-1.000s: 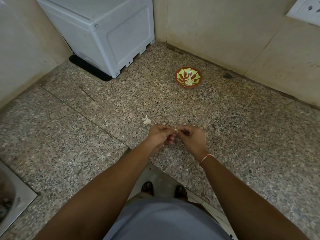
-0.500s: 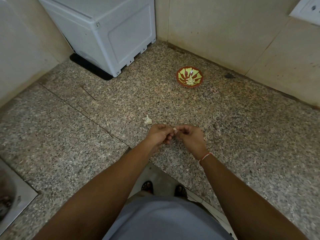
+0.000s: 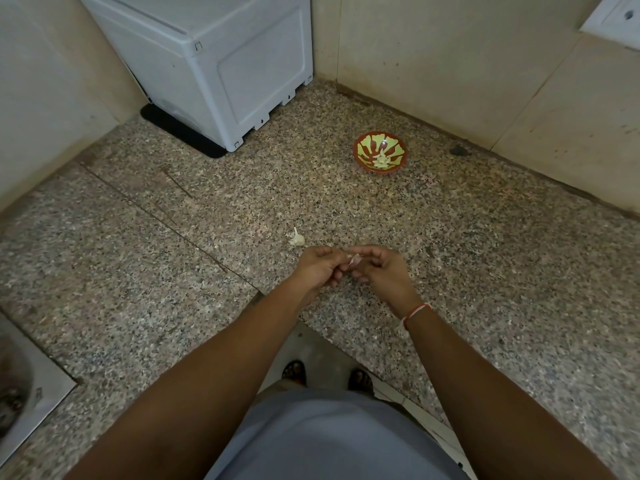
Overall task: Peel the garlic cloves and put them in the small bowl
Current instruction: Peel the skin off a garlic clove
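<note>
My left hand (image 3: 320, 266) and my right hand (image 3: 382, 271) meet above the speckled granite counter and both pinch one small garlic clove (image 3: 355, 260) between their fingertips, its pale skin partly loose. A piece of garlic (image 3: 297, 238) lies on the counter just left of and beyond my left hand. The small bowl (image 3: 362, 162), red-brown with a yellow-green pattern, stands farther back to the right and holds a few pale peeled cloves (image 3: 381, 162).
A white box-shaped appliance (image 3: 221, 60) stands in the back left corner on a black mat. Tiled walls close the counter at the back and right. A steel sink (image 3: 20, 393) is at the lower left. The counter edge runs below my hands.
My hands stay together over the same spot; the right hand's fingers have shifted a little on the clove and a flap of skin shows between the fingertips.
</note>
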